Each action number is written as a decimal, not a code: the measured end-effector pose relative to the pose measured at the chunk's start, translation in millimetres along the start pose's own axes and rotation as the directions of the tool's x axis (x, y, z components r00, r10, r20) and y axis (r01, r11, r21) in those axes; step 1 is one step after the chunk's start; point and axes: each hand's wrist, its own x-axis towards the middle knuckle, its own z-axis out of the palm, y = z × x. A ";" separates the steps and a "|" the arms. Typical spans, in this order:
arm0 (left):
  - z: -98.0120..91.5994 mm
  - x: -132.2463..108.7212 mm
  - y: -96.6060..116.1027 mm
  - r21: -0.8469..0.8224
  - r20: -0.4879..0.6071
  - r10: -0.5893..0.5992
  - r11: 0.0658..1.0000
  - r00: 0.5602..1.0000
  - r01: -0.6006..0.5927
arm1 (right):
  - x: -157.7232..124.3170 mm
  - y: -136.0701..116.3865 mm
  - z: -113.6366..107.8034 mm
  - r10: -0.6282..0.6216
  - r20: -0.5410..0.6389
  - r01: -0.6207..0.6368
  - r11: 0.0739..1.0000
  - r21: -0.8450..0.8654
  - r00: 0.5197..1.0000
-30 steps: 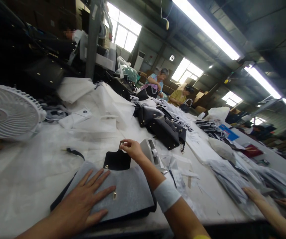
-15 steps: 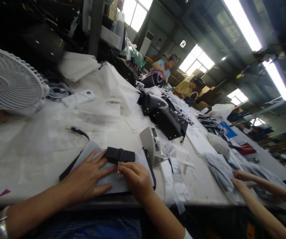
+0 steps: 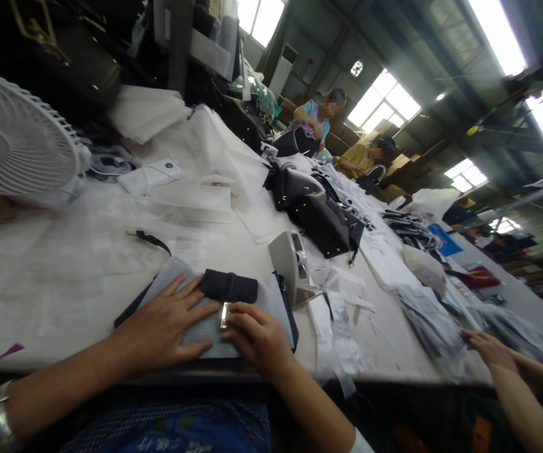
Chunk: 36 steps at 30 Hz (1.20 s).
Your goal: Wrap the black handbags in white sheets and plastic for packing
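Observation:
A black bag (image 3: 286, 302) lies flat on the table under a sheet of light grey lining (image 3: 205, 336). My left hand (image 3: 170, 327) rests on the grey sheet with its fingers spread. Across the top of the sheet sits a black flap or strap piece (image 3: 228, 286), just beyond my left fingertips. Below it is a small shiny gold metal clasp (image 3: 225, 316). The fingers of my right hand (image 3: 262, 336) are pinched at the clasp's right edge. A black strap (image 3: 153, 240) with a gold end reaches out behind the bag.
A grey-white tape dispenser (image 3: 289, 261) stands right behind the bag. White strips (image 3: 330, 327) hang over the front edge. A white fan (image 3: 21, 138) is at left, black bags (image 3: 325, 220) lie further back. At right, a co-worker's hands (image 3: 492, 352) touch plastic-wrapped goods (image 3: 434, 321).
The gold clasp shows brighter and more fully beside my right fingers. My left hand stays spread on the sheet. The co-worker's hands at right have shifted rightward, and the view has turned slightly.

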 end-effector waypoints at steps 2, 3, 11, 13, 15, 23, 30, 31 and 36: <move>0.1 0.3 0.0 0.017 0.002 0.011 1.000 1.000 -0.011 | 3.4 -1.5 -0.9 0.091 0.050 -0.093 0.994 0.051 0.995; 0.3 0.5 0.0 0.023 0.003 0.015 1.000 1.000 -0.015 | 5.3 -2.2 -1.2 0.137 0.069 -0.142 0.987 0.068 0.988; 2.0 0.4 -3.1 0.059 -0.015 0.047 0.997 0.999 -0.046 | 9.5 2.1 3.5 0.354 0.150 -0.377 0.910 0.171 0.923; 1.4 -1.2 -3.6 0.062 -0.047 0.053 0.997 0.997 -0.050 | 9.1 3.4 4.2 0.389 0.151 -0.412 0.893 0.179 0.909; 0.1 -3.8 -2.9 0.061 -0.098 0.060 0.997 0.993 -0.055 | 10.1 3.8 3.5 0.421 0.161 -0.446 0.876 0.183 0.893; -4.9 -11.9 6.5 -0.003 -0.225 -0.036 0.999 0.974 0.036 | 24.5 6.0 -4.2 0.445 0.322 -0.504 0.854 0.126 0.835; -19.7 6.2 2.1 -0.192 0.075 -0.180 0.963 0.981 0.192 | 34.8 6.9 -7.8 0.473 0.448 -0.537 0.843 0.019 0.758; -23.0 12.2 2.6 -0.185 0.129 -0.175 0.963 0.976 0.197 | 35.0 7.4 -8.1 0.469 0.453 -0.532 0.847 0.014 0.758; -35.3 48.2 8.6 -0.198 0.333 -0.006 0.977 0.943 0.076 | 36.0 13.0 -8.2 0.423 0.492 -0.480 0.877 -0.012 0.761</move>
